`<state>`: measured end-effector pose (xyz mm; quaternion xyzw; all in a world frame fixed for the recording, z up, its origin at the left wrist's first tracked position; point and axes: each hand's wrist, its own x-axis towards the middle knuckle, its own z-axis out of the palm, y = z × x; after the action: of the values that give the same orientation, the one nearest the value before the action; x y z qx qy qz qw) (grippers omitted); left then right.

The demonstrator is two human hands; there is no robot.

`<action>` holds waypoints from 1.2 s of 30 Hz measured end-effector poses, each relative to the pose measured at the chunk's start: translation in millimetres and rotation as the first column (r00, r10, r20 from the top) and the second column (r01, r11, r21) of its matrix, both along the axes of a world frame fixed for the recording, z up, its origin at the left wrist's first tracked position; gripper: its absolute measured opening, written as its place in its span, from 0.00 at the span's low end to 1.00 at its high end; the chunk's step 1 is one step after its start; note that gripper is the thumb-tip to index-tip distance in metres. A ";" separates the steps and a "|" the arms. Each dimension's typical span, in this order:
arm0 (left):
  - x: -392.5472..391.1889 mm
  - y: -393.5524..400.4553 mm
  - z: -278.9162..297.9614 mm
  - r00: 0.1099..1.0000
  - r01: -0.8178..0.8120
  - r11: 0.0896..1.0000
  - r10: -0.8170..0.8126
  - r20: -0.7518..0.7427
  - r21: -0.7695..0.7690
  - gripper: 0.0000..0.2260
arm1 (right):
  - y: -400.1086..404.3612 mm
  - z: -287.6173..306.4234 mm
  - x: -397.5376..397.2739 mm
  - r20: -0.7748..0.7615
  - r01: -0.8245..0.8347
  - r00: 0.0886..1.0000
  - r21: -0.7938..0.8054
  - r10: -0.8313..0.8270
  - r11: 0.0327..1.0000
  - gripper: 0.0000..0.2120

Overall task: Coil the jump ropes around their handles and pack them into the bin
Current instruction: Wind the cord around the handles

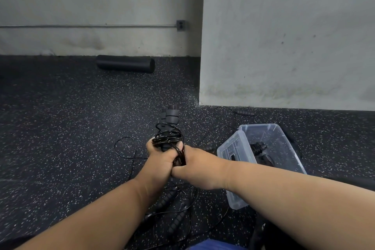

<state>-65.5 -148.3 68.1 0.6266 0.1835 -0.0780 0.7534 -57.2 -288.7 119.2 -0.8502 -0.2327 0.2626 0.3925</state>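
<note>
Coiling step, near its end: left hand (pixel 160 160) grips the paired handles (pixel 169 116) upright, right hand (pixel 197 165) pinches the rope (pixel 168 138) wound on them — next, secure the tail, then place the bundle in the bin (pixel 284 138) just right.

Glossy black rope (pixel 168 138) wraps dark grey handles (pixel 170 114); the floor (pixel 60 117) is black, speckled white; the bin (pixel 261 148) is clear.

One bin (pixel 261 148), one foam roller (pixel 125 63)
</note>
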 end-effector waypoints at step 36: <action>-17.2 19.4 26.4 0.931 0.359 0.921 -0.341 0.132 -0.154 0.23 | -39.6 32.1 51.4 -0.533 0.662 0.731 0.399 -0.427 0.635 0.14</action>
<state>-82.7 -128.9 94.5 0.5837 0.0219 -0.1951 0.7879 -5.9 -328.3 151.4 -0.6534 0.0574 0.2104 0.7249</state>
